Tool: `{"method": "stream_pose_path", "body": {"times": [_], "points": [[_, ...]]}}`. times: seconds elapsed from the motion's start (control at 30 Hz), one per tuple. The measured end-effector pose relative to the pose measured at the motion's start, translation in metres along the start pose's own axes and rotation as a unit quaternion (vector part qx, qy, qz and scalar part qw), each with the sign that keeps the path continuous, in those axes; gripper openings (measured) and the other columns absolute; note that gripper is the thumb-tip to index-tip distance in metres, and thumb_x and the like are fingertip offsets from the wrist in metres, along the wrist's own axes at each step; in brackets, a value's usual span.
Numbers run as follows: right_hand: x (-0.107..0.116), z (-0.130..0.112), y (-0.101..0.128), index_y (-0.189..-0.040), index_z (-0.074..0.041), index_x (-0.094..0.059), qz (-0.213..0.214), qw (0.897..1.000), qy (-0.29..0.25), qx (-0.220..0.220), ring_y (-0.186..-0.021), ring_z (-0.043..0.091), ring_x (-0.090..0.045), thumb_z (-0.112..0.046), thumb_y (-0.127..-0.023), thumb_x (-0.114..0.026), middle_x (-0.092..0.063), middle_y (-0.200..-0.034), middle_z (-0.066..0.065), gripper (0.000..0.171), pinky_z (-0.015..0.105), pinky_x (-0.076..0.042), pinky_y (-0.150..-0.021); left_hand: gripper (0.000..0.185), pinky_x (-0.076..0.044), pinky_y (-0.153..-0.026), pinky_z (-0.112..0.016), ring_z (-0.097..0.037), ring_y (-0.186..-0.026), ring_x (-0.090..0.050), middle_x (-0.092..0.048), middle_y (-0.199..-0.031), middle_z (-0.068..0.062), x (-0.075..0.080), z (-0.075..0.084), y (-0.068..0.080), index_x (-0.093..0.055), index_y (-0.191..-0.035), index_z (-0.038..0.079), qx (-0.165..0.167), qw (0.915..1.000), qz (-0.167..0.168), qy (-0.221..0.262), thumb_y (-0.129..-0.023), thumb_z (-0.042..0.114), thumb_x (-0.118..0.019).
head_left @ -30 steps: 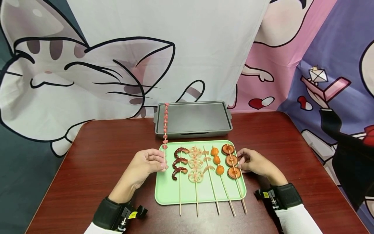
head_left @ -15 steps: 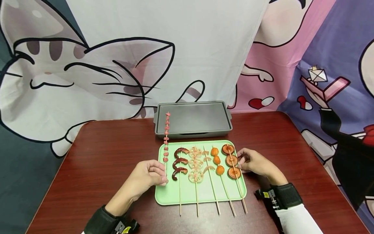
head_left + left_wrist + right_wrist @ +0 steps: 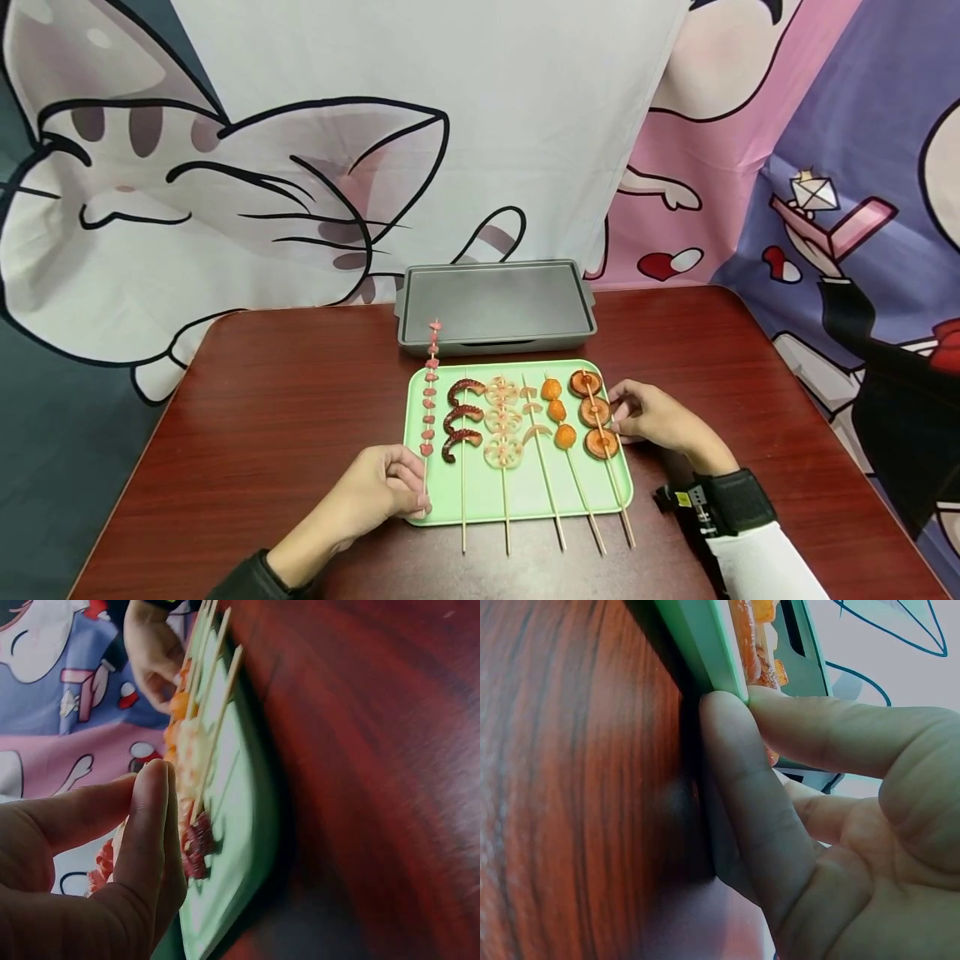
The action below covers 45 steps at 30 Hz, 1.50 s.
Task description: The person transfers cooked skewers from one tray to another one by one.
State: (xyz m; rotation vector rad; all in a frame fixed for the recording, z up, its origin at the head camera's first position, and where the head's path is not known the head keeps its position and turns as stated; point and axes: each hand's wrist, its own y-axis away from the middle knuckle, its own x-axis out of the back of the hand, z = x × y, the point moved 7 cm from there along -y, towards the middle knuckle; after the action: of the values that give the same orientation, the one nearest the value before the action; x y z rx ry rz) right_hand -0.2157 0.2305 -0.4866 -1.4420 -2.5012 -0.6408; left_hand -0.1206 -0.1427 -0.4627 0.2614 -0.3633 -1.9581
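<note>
Left hand pinching a skewer at the tray's left edge, right hand gripping the tray's right rim.

Head view: left hand (image 3: 375,496) pinches the thin wooden skewer of small pink pieces (image 3: 429,400) over the pale green plastic tray (image 3: 525,492) on the dark red wooden table (image 3: 262,400); right hand (image 3: 652,417) holds the rim. Right wrist view: fingers (image 3: 742,787) curl on the rim.

6 skewers (image 3: 503,450), 1 green tray (image 3: 525,500), 1 grey pan (image 3: 495,304).

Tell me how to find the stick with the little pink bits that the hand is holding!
Look at the green tray in the middle of the red-brown table. Six skewers lie side by side there. The pink-bead skewer is the leftmost, pinched by the left hand, with many tiny pink pieces and its tip reaching past the tray toward the grey griddle pan.
</note>
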Motion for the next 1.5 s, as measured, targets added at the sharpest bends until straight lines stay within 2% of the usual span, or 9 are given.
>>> {"method": "stream_pose_path", "body": {"times": [0.27, 0.8, 1.23, 1.33, 1.5], "points": [[-0.001, 0.0, 0.0, -0.123, 0.015, -0.051, 0.0, 1.0, 0.001, 0.002, -0.077, 0.015, -0.065, 0.011, -0.092, -0.066, -0.063, -0.087, 0.014, 0.035, 0.024, -0.062, -0.067, 0.03, -0.066, -0.069, -0.031, -0.018, -0.071, -0.071, -0.063, -0.081, -0.009, -0.009, -0.012, 0.006, -0.054, -0.108, -0.016, 0.008, 0.9998, -0.014, 0.011, -0.081, -0.016, -0.067], [-0.001, -0.004, -0.001, -0.123, 0.015, -0.05, -0.001, 1.0, 0.0, 0.011, -0.078, 0.017, -0.065, 0.011, -0.091, -0.066, -0.063, -0.089, 0.016, 0.036, 0.025, -0.063, -0.066, 0.028, -0.066, -0.067, -0.031, -0.018, -0.071, -0.07, -0.063, -0.08, -0.01, -0.01, -0.031, 0.025, -0.055, -0.104, -0.015, 0.031, 0.9995, 0.003, 0.01, -0.079, -0.016, -0.068], [0.003, 0.001, 0.003, -0.122, 0.016, -0.049, 0.003, 1.0, -0.017, 0.005, -0.078, 0.014, -0.066, 0.011, -0.091, -0.066, -0.064, -0.087, 0.014, 0.036, 0.025, -0.063, -0.068, 0.031, -0.066, -0.068, -0.032, -0.02, -0.071, -0.071, -0.064, -0.08, -0.011, -0.01, -0.033, 0.027, -0.052, -0.107, -0.018, 0.031, 0.9994, 0.015, 0.0, -0.08, -0.018, -0.068], [0.003, 0.002, 0.004, -0.123, 0.016, -0.05, 0.004, 1.0, -0.015, 0.0, -0.079, 0.014, -0.066, 0.011, -0.091, -0.066, -0.064, -0.088, 0.015, 0.036, 0.026, -0.064, -0.069, 0.032, -0.067, -0.068, -0.035, -0.021, -0.07, -0.072, -0.065, -0.079, -0.012, -0.009, -0.035, 0.027, -0.048, -0.104, -0.013, 0.03, 0.9993, 0.023, -0.003, -0.08, -0.02, -0.069], [0.003, 0.003, 0.005, -0.124, 0.015, -0.05, 0.002, 1.0, -0.011, -0.006, -0.079, 0.014, -0.067, 0.011, -0.091, -0.066, -0.064, -0.088, 0.014, 0.037, 0.025, -0.064, -0.069, 0.042, -0.067, -0.068, -0.036, -0.023, -0.07, -0.072, -0.068, -0.077, -0.014, -0.008, -0.041, 0.027, -0.037, -0.089, 0.001, 0.021, 0.9994, 0.029, -0.004, -0.078, -0.021, -0.072]]}}
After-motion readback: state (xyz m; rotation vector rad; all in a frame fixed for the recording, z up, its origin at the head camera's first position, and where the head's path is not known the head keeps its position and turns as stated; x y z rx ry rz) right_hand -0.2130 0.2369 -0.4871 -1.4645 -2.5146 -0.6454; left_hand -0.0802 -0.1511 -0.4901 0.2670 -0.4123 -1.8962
